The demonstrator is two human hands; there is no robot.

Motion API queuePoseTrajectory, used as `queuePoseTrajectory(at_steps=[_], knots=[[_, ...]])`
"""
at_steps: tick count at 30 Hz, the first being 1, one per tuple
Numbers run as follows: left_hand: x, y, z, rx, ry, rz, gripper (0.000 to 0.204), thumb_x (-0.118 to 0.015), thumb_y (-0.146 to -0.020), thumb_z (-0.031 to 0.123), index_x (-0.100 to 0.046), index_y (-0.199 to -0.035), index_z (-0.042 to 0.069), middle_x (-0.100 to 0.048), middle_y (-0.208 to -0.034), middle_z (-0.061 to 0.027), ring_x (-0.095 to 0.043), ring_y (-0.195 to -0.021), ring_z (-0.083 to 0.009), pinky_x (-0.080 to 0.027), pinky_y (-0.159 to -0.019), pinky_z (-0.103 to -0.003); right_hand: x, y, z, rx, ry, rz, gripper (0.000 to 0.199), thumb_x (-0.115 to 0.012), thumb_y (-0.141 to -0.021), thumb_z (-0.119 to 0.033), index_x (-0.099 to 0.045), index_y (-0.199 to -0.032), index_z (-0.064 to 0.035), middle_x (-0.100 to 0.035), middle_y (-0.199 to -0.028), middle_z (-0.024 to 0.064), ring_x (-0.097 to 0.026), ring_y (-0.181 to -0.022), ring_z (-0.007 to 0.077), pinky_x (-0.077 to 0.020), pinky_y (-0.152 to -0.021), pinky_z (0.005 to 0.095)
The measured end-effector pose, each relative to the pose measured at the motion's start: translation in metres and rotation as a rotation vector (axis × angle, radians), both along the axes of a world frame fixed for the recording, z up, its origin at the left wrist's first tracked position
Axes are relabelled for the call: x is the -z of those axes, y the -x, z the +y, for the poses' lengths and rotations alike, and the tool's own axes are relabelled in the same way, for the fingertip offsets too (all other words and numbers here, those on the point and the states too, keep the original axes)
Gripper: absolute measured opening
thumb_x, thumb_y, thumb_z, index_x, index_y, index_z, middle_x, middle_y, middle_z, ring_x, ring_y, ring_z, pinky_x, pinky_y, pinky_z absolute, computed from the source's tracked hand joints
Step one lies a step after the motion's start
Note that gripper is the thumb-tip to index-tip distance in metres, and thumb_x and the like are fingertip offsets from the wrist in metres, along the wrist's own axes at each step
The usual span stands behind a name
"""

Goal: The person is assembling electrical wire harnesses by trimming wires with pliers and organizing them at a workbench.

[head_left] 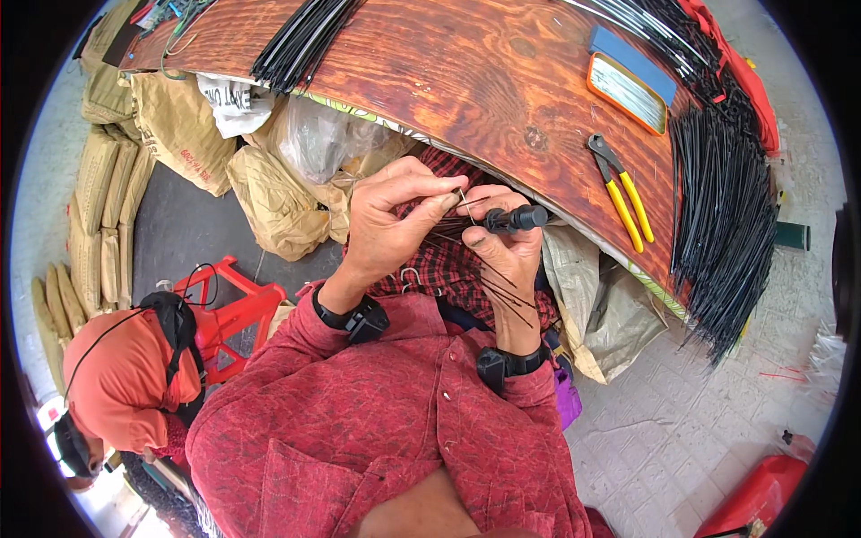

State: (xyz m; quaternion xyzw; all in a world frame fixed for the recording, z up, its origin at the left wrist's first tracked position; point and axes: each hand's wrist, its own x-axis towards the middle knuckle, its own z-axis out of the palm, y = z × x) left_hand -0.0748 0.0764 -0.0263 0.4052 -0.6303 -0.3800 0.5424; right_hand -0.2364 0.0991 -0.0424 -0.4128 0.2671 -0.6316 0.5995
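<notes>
"Nearest first: what's in the fingers?"

"The left hand (395, 217) has thumb and fingertip pinched together on a thin pale wire (468, 210). The right hand (511, 251) is curled round a black cylindrical tool (522, 218), with dark strips (508, 294) trailing back along its wrist."

"How do wire and tool lie?"

"The wire slants down and rightward from the left fingertips, across the narrow gap between the hands, toward the right thumb. The tool is just right of it, its long axis nearly crosswise, blunt end facing right."

"Touching?"

"I can't tell; it's too fine there."

"And beyond?"

"The tabletop (430, 63). On it, yellow-handled cutters (625, 193) lie nearer the right hand, and farther off an orange-rimmed tin (628, 92)."
</notes>
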Motion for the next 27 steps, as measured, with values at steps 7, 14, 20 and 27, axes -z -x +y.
queuePoseTrajectory(at_steps=[7, 14, 20, 27], knots=[[-0.007, -0.001, -0.001, 0.036, -0.014, -0.019, 0.021, -0.071, -0.084, -0.004, -0.078, -0.102, 0.004, -0.069, -0.081, -0.0067, -0.064, -0.074, -0.0123, -0.048, -0.064, -0.024, 0.003, 0.001, -0.001, -0.002, 0.032, -0.007, 0.029, -0.083, -0.079, -0.005, -0.063, -0.100, -0.0033, -0.064, -0.107, 0.0094, -0.063, -0.100, 0.0179, -0.0503, -0.091, 0.0328], [-0.002, -0.001, -0.002, 0.044, 0.007, -0.010, 0.021, -0.074, -0.082, -0.003, -0.077, -0.103, 0.002, -0.064, -0.080, -0.0034, -0.057, -0.071, -0.0090, -0.042, -0.060, -0.022, 0.003, 0.000, 0.001, 0.016, 0.007, -0.019, 0.029, -0.083, -0.079, -0.007, -0.064, -0.100, -0.0030, -0.064, -0.107, 0.0095, -0.063, -0.099, 0.0174, -0.0499, -0.091, 0.0326], [-0.002, -0.002, -0.001, 0.012, -0.041, 0.013, 0.021, -0.071, -0.084, -0.003, -0.077, -0.103, 0.003, -0.069, -0.082, -0.0069, -0.064, -0.074, -0.0122, -0.048, -0.064, -0.025, -0.003, -0.003, 0.001, 0.077, 0.050, 0.144, 0.026, -0.082, -0.080, -0.003, -0.064, -0.099, -0.0031, -0.064, -0.106, 0.0091, -0.062, -0.098, 0.0161, -0.0502, -0.087, 0.0299], [-0.001, -0.003, -0.001, -0.031, -0.036, 0.012, 0.022, -0.071, -0.085, -0.003, -0.076, -0.106, 0.002, -0.068, -0.084, -0.0052, -0.062, -0.074, -0.0096, -0.046, -0.063, -0.023, -0.002, -0.017, 0.000, 0.195, 0.094, 0.244, 0.025, -0.083, -0.080, -0.005, -0.064, -0.095, -0.0036, -0.064, -0.103, 0.0057, -0.060, -0.093, 0.0138, -0.0501, -0.082, 0.0279]])
